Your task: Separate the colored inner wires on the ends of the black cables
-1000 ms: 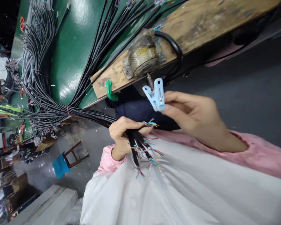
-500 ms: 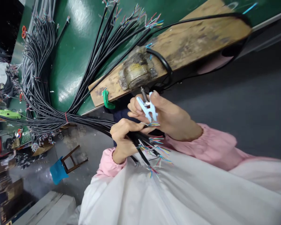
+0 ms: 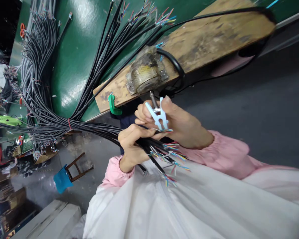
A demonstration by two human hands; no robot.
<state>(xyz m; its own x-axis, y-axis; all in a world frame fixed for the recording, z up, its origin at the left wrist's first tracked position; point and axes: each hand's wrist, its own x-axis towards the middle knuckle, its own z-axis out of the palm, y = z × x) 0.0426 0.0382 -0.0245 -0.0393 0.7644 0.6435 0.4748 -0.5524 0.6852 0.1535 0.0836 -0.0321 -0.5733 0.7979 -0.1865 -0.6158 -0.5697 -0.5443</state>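
My left hand (image 3: 133, 142) is closed round a bundle of black cables (image 3: 99, 130). The stripped ends fan out below it in thin coloured wires (image 3: 175, 156). In my right hand (image 3: 181, 124) is a light-blue plastic clip (image 3: 158, 116), gripped between thumb and fingers with its two arms pointing up. Coloured wires of one cable lie at the clip's lower end, close to the left fingertips. Just above, a metal shaft (image 3: 153, 99) sticks out of a worn, mesh-covered motor (image 3: 146, 74) and reaches down to the clip; whether they touch is unclear.
The motor sits on a wooden board (image 3: 204, 39) along the green table (image 3: 72, 49). A green clamp handle (image 3: 114, 105) hangs at the board's left end. More black cables (image 3: 127, 39) and grey cables (image 3: 40, 49) lie across the table. A blue stool (image 3: 62, 178) stands on the floor.
The loose wire ends below my left hand have shifted slightly right. Both hands keep nearly the same place and grip, with the clip still beneath the shaft.
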